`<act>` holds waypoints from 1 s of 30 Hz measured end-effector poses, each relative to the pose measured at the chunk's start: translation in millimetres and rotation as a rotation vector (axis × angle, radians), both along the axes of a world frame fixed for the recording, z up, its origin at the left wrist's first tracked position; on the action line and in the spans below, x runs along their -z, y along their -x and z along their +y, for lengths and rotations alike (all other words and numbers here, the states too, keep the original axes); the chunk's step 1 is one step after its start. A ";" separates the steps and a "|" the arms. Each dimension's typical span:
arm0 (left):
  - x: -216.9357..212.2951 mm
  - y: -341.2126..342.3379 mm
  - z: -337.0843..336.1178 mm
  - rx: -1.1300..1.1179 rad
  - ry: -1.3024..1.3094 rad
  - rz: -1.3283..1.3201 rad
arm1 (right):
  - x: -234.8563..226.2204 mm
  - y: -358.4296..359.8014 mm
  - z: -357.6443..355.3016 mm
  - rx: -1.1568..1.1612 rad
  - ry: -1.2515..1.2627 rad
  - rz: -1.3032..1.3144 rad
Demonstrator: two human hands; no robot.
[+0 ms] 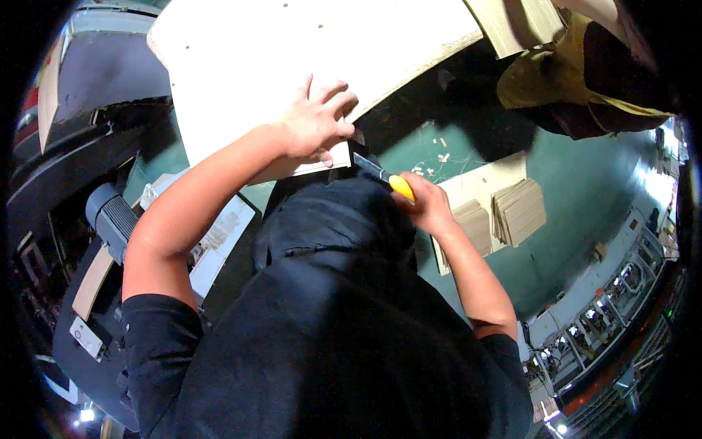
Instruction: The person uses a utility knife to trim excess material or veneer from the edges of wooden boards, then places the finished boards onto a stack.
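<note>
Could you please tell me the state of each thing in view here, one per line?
Left hand: open, fingers spread, pressed flat on the board.
Right hand: closed around the chisel handle.
Chisel: held, blade pointing at the board's lower edge.
Board: pale, lying flat, held down.
Wood pieces: stacked in small piles on the green floor.
Wood chips: scattered loose.

Green floor surface (570, 175) spans the right half of the view. On it lies a flat pale plywood sheet (482, 183) carrying two stacks of small tan wooden tiles (519, 211), the stacks just beside each other. Small pale wood chips (439, 157) are scattered on the green near the sheet's upper left. Grey cylindrical electric motor (110, 216) at left, beside a dark machine body (66, 161). Mustard-yellow cloth bundle (556, 80) at upper right. Bright lit machinery (614, 293) along the lower right.
</note>
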State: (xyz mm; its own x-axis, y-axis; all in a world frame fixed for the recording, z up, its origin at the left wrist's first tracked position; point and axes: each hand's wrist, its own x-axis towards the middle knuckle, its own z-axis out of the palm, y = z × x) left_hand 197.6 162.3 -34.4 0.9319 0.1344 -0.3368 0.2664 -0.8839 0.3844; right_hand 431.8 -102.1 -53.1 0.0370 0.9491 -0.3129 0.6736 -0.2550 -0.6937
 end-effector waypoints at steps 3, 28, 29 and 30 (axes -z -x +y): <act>-0.2 -3.3 1.7 -0.005 0.002 0.051 | -0.3 0.4 8.7 -0.103 0.050 -0.044; 5.7 -3.6 -2.8 -0.031 -0.040 0.033 | -7.8 -5.0 68.9 -0.380 -0.002 -0.368; 4.1 -4.7 -2.4 -0.032 -0.038 0.044 | -7.8 -4.8 69.8 -0.384 -0.007 -0.376; 3.2 -4.8 -2.1 -0.033 -0.034 0.048 | -8.2 -4.2 70.9 -0.388 -0.014 -0.384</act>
